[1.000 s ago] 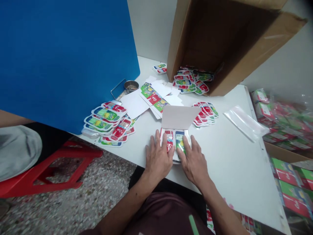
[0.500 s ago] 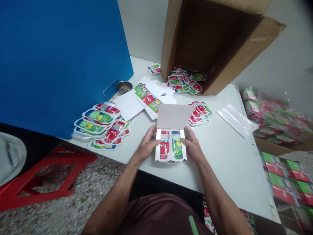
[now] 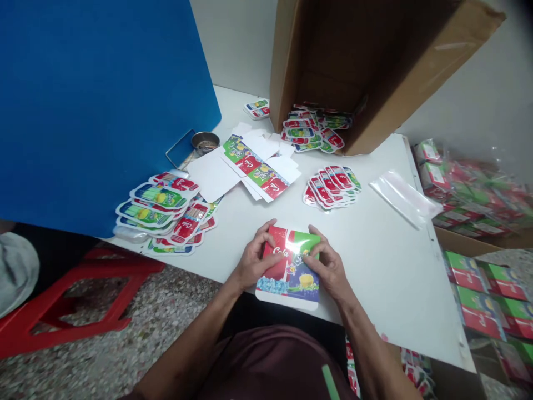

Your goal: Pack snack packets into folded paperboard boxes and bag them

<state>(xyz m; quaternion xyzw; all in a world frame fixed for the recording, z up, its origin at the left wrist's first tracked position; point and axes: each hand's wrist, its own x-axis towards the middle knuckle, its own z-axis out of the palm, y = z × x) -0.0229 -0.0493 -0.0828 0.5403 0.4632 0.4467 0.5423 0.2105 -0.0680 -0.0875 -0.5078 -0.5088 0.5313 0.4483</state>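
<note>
While you're pinching the printed Cola card [image 3: 287, 290]: your left hand [image 3: 252, 261] and right hand [image 3: 327, 265] are clamping it together.
Risk: you're probably creasing it if pressure's uneven.

Left hand [image 3: 252, 258] and right hand [image 3: 327, 266] both on a folded Cola-printed card pack [image 3: 287, 283], fingers over its top edge, pack lying on the white table [image 3: 387, 278]. Ahead: flat printed carton blank [image 3: 256, 166] on loose white card sheets [image 3: 210, 175]. Blister packs in piles: left [image 3: 160, 208], right [image 3: 331, 188], at the mouth of a cardboard box [image 3: 333, 55] lying on its side. Clear plastic bag [image 3: 403, 197] right of the piles. Small metal tin [image 3: 205, 143] by the blue board [image 3: 91, 111].
</note>
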